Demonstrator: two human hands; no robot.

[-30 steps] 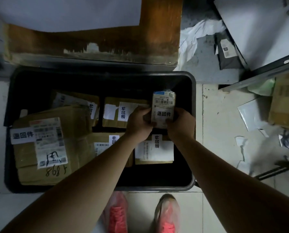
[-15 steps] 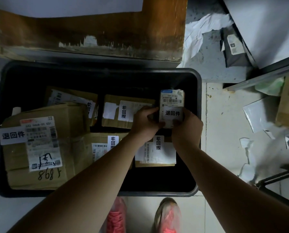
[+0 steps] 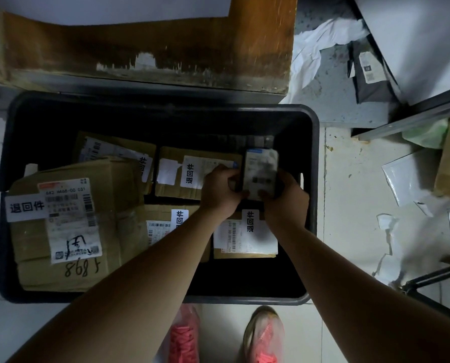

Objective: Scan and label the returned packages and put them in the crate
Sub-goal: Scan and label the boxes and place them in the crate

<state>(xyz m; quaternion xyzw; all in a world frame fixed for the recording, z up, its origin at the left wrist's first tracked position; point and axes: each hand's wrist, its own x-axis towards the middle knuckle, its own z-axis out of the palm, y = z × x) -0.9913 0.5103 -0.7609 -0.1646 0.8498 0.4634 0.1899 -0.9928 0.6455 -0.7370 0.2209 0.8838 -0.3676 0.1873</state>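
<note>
A small labelled package (image 3: 261,172) is held upright inside the black crate (image 3: 313,210), near its right wall. My left hand (image 3: 222,191) grips its left edge and my right hand (image 3: 286,199) grips its right edge and bottom. The package is blurred. Below it lie several cardboard parcels with white return stickers: a big box (image 3: 72,224) at the left, a flat one (image 3: 192,171) behind my left hand, and one (image 3: 247,238) under my right wrist.
A worn wooden board (image 3: 150,48) stands behind the crate. Loose mail bags and torn paper (image 3: 407,176) litter the tiled floor at the right, beside a metal shelf leg (image 3: 412,121). My red shoes (image 3: 264,339) stand just in front of the crate.
Both hands have lowered the small package deeper into the crate, toward its right rear part. Its label, sharp before, is now blurred by motion.
</note>
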